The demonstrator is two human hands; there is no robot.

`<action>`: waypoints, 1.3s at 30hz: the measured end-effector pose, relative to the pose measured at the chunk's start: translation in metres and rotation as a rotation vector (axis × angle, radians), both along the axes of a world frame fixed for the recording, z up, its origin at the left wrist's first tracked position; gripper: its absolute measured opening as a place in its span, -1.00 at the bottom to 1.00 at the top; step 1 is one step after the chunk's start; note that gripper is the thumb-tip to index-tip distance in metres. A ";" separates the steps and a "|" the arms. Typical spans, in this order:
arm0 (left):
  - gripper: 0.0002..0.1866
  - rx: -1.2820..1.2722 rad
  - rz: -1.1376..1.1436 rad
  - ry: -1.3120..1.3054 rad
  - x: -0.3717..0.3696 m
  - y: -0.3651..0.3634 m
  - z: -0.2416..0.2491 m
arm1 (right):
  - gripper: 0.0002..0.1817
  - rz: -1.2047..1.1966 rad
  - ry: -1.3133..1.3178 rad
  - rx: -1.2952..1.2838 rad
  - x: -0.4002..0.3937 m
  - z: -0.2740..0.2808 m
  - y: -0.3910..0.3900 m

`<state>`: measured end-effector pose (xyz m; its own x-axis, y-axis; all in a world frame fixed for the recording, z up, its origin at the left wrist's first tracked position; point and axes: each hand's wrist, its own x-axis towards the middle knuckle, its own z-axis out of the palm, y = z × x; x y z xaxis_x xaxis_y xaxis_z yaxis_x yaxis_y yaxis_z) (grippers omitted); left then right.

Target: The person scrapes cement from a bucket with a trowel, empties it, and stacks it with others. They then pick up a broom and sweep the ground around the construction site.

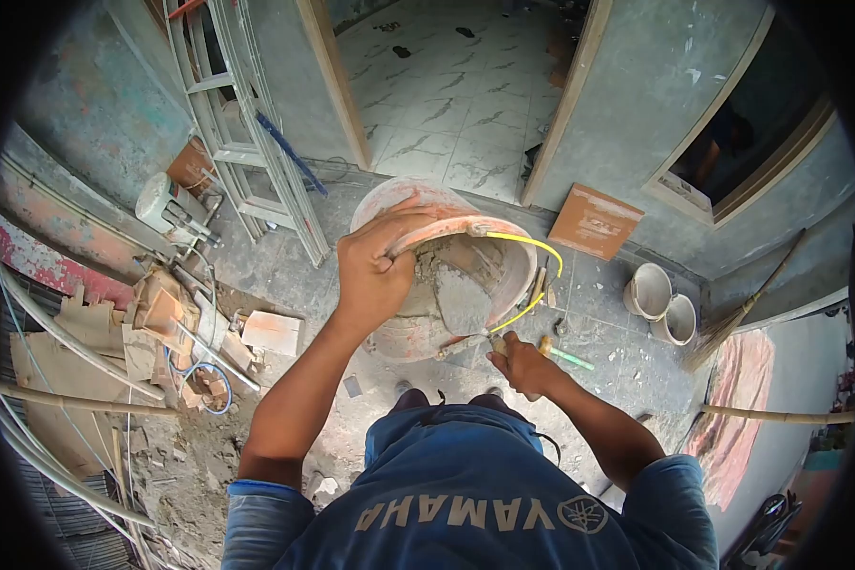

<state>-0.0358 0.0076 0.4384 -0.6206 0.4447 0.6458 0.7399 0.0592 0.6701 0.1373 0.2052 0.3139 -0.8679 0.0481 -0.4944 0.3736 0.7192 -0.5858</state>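
A pale bucket (520, 249) with reddish stains is tilted in front of me, its mouth facing me. My left hand (380, 261) is closed on its upper left rim. Grey wet mortar (427, 285) coats the inside. A thin yellow handle (553, 255) loops out on the right side. My right hand (522, 366) grips a trowel (464, 299) by its handle, with the grey pointed blade at the bucket's mouth against the mortar. A stained, curved wall (399, 340) shows below the rim on the left.
An aluminium ladder (256, 157) leans at the back left beside a doorway. Two small buckets (648, 291) and a broom (731, 328) stand at the right. Brown tile (594, 220) rests by the wall. Cardboard, hoses and rubble (185, 427) cover the left floor.
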 end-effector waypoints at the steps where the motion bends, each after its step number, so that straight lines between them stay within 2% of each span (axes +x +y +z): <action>1: -0.54 -0.015 -0.007 0.002 0.002 -0.001 0.000 | -0.45 -0.023 -0.033 -0.060 0.003 -0.001 -0.007; 3: -0.56 -0.149 0.053 -0.076 0.007 -0.003 0.001 | -0.45 -0.053 -0.025 -0.063 0.004 -0.006 -0.011; 6: -0.58 -0.221 0.110 -0.224 0.002 -0.009 -0.004 | -0.49 -0.070 0.145 0.032 0.011 0.002 0.005; 9: -0.61 -0.097 0.163 -0.299 -0.011 -0.013 -0.029 | -0.51 -0.084 0.227 0.160 0.015 0.037 0.019; 11: -0.65 -0.064 0.155 -0.264 -0.013 -0.014 -0.041 | -0.54 -0.070 0.237 0.215 0.018 0.045 0.025; 13: -0.69 -0.029 0.142 -0.225 -0.014 -0.011 -0.049 | -0.55 -0.026 0.138 0.315 0.019 0.047 0.029; 15: -0.77 -0.231 0.220 -0.070 -0.012 -0.007 -0.057 | -0.55 -0.023 0.106 0.271 0.016 0.032 0.026; 17: -0.84 -0.236 0.231 -0.074 -0.018 0.001 -0.088 | -0.55 -0.049 0.026 0.231 0.010 0.019 0.018; 19: -0.90 -0.233 0.308 -0.048 -0.025 0.012 -0.126 | -0.54 -0.081 -0.004 0.212 0.007 -0.019 0.019; 25: -0.89 -0.322 0.314 -0.253 -0.029 0.041 -0.275 | -0.57 -0.226 -0.108 0.153 0.011 -0.163 0.031; 28: -0.79 -0.374 0.291 -0.302 -0.025 0.059 -0.379 | -0.53 -0.276 -0.237 0.150 0.009 -0.256 0.043; 32: -0.81 -0.380 0.292 -0.373 -0.017 0.090 -0.545 | -0.44 -0.254 -0.414 0.198 0.013 -0.403 0.057; 33: -0.82 -0.409 0.278 -0.391 -0.015 0.095 -0.580 | -0.48 -0.227 -0.337 0.231 0.026 -0.457 0.061; 34: -0.75 -0.423 0.247 -0.482 -0.013 0.097 -0.617 | -0.56 -0.229 -0.372 0.254 0.023 -0.484 0.065; 36: -0.79 -0.403 0.253 -0.475 -0.010 0.102 -0.665 | -0.66 -0.247 -0.423 0.299 0.004 -0.514 0.070; 39: -0.81 -0.373 0.275 -0.487 -0.006 0.101 -0.718 | -0.69 -0.202 -0.519 0.283 0.000 -0.567 0.077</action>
<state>-0.0415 0.1085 -0.2800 -0.9249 0.3676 0.0968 0.2826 0.4948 0.8218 0.1371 0.2818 -0.2529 -0.4780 0.3770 -0.7933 0.7032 0.7055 -0.0884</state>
